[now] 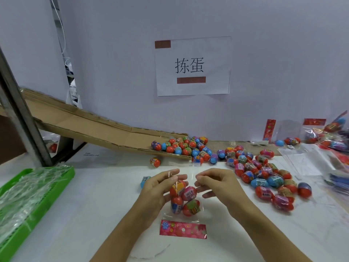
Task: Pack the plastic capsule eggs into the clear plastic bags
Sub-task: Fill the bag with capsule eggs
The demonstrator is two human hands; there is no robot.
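Your clear plastic bag (181, 212) lies on the white counter (105, 205) just below the middle of the view, its long axis running from 12 to 6 o'clock: the open mouth points away from you at 12, the pink flowered header strip (182, 229) sits nearest you at 6. Four capsule eggs (184, 198) are stacked inside it, two over two. Your left hand (160, 188) pinches the left edge of the mouth with curled fingers and cups the eggs; your right hand (219, 184) pinches the right edge, thumb against fingertips. The film itself is nearly invisible, so the exact rim of the mouth is hard to make out, and a blue egg (145, 181) at 9 o'clock is half hidden behind your left hand. At 3 o'clock a loose heap of eggs (264, 176) spreads over the counter; at 12 more lie at the foot of a cardboard chute (94, 129). A green tray (71, 173) of crumpled film sits at 9, cut off by the frame. Filled bags (328, 137) at 2 o'clock are blurred.
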